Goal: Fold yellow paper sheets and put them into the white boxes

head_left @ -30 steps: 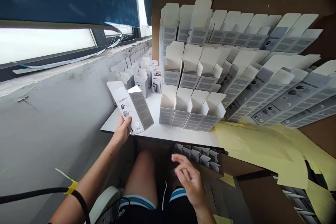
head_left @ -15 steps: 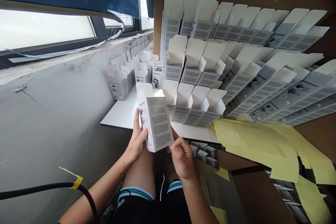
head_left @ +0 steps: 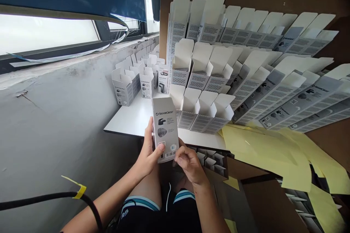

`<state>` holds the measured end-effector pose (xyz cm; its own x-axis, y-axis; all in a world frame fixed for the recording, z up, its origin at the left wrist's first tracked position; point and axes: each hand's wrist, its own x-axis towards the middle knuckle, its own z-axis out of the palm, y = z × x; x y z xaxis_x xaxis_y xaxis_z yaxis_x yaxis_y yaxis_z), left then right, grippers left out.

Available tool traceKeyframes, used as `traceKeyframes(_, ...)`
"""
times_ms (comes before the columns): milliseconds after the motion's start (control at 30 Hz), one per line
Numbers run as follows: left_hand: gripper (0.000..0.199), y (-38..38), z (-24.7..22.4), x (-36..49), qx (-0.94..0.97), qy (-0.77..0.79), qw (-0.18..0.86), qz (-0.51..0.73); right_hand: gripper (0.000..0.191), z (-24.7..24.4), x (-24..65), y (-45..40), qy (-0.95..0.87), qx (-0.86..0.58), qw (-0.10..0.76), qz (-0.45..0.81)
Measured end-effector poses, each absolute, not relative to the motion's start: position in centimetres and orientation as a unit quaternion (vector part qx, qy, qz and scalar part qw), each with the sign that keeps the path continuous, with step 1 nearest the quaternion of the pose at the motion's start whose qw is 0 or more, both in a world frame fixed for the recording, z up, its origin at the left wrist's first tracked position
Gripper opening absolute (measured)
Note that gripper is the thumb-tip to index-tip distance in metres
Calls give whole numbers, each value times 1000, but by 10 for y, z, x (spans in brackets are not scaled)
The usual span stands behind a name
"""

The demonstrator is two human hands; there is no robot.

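At left, the wall (head_left: pixel 60 113) borders the white bench (head_left: pixel 131 114), whose front edge runs rightward to yellow sheets (head_left: pixel 259 149). The left grip (head_left: pixel 147 156), thumb across the front, is closed on a SilverCrest carton (head_left: pixel 167 131) overlapping that edge in view; "3" and a barcode show low down. The right grip (head_left: pixel 190 162) curls at its lower right corner; whether it pinches cannot be told.
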<state>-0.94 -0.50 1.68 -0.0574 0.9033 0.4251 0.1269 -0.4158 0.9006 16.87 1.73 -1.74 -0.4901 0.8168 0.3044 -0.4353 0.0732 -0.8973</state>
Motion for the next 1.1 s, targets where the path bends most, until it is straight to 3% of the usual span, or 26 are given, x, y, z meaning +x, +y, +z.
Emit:
traceKeyframes(233,102,-14,8,-23,683,342,362,535,32,-26,167,21,-456,-91,535,705)
traceKeyframes(567,88,-11,-7,-37,717,327,270,553,53,-30,162,24,-407,-103,516,746)
traceKeyframes(767,101,-19,13,-23,622,304,423,584,24,-3,175,16,-547,-165,522,634)
traceKeyframes(967,58,-25,13,-26,524,331,461,635,14,17,186,1,-653,-105,503,556)
traceKeyframes(1100,54,-18,-3,-35,456,332,505,654,11,11,183,-3,-678,-105,506,523)
